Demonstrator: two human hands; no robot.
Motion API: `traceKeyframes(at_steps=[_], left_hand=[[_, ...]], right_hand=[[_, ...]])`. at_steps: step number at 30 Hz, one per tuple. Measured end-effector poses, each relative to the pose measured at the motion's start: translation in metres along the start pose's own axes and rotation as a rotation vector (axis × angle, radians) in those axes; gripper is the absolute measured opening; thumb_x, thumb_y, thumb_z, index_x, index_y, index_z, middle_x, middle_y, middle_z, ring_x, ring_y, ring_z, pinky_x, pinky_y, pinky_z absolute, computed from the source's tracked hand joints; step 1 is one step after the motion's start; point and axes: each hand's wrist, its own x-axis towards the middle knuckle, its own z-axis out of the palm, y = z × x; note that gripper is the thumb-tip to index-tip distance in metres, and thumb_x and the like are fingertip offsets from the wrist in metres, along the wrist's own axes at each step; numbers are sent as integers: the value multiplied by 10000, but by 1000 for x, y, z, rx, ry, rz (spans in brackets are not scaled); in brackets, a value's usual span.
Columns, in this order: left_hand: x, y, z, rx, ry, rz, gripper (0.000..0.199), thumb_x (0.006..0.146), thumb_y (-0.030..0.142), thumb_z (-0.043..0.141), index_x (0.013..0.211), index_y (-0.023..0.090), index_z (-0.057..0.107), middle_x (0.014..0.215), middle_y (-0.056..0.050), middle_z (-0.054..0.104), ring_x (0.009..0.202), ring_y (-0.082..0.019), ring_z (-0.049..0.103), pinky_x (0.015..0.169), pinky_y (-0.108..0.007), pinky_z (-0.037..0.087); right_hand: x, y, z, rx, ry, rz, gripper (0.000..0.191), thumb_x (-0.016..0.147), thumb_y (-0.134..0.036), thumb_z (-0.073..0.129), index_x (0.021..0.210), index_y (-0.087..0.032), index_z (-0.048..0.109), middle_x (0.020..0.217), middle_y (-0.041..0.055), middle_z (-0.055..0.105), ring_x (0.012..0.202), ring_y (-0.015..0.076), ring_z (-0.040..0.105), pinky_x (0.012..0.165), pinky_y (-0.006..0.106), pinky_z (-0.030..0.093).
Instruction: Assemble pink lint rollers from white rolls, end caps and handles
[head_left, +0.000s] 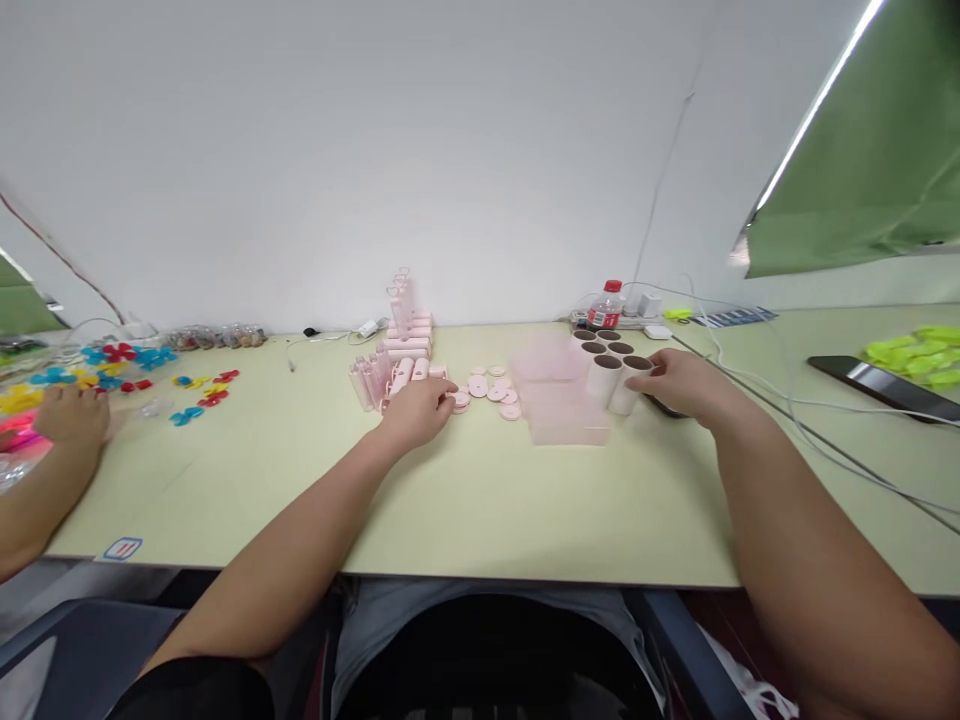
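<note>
My right hand (679, 382) has its thumb and fingers on the rim of a white tube (624, 400) with a dark inside, the rightmost of several standing upright together. My left hand (420, 408) lies over the left edge of a group of pink discs (478, 386), its fingers pressed together; whatever they hold is too small to make out. Pink cylinders (402, 374) lie just behind that hand, beside upright clear pink pieces (365, 384). Translucent pink sheets or boxes (568, 420) sit between the discs and the tubes, their upper part blurred.
A red-capped bottle (606, 305) stands near the wall. A dark phone (885, 386), white cables (795, 410) and yellow-green pieces (919, 357) are at right. At left, another person's hand (73, 415) is among colourful pieces (120, 353).
</note>
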Motion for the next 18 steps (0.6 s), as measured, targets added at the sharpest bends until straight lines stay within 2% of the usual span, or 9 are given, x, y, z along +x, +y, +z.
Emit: traceKeyframes(at_steps=[3,5,8,10,12,15,17,18], left_hand=[[-2,3,6,88,-70,40,319,933,287,413,1029,224,710,975,-62,740,889,-225,663,668,-305,445],[-3,5,11,169,-130,47,318,926,293,414,1062,216,691,926,-79,736,879,-250,665,661,-318,441],[-4,9,19,245,-206,9,376,917,294,407,1215,186,610,974,-127,730,894,-288,669,660,-338,450],[-4,11,23,253,-241,-9,417,923,305,388,1280,164,551,1031,-162,719,918,-311,671,676,-359,465],[-2,13,27,245,-269,-27,447,926,324,383,1318,147,505,1076,-190,706,951,-338,668,704,-390,478],[0,15,29,230,-296,-53,453,921,345,399,1307,132,506,1100,-218,692,986,-360,662,740,-421,485],[0,15,28,221,-304,-49,416,917,353,410,1242,140,557,1096,-209,694,997,-354,660,748,-413,484],[-1,15,27,212,-307,-39,396,912,360,420,1208,152,583,1094,-195,698,999,-346,659,744,-402,483]], right_hand=[[-4,-1,-6,20,28,27,355,656,-416,708,903,-224,541,946,102,679,803,294,649,560,352,446],[-9,-3,-12,50,60,63,331,682,-427,687,897,-242,515,889,99,676,747,296,645,541,371,441],[-17,-7,-22,144,161,91,295,712,-430,666,886,-257,503,887,123,661,687,288,634,536,403,443],[-20,-10,-26,205,286,81,303,704,-424,675,876,-255,493,933,137,645,755,304,639,570,419,457],[-22,-13,-25,318,432,22,310,706,-416,677,880,-256,477,935,120,633,836,307,632,631,425,472],[-22,-21,-13,677,575,-199,260,739,-374,652,894,-258,479,862,61,604,814,244,619,691,389,484],[-26,-32,-2,907,552,-332,208,745,-330,632,888,-248,506,825,39,581,746,202,600,657,349,482],[-31,-38,4,979,480,-365,195,751,-331,622,894,-241,523,811,32,574,714,192,588,623,337,477]])
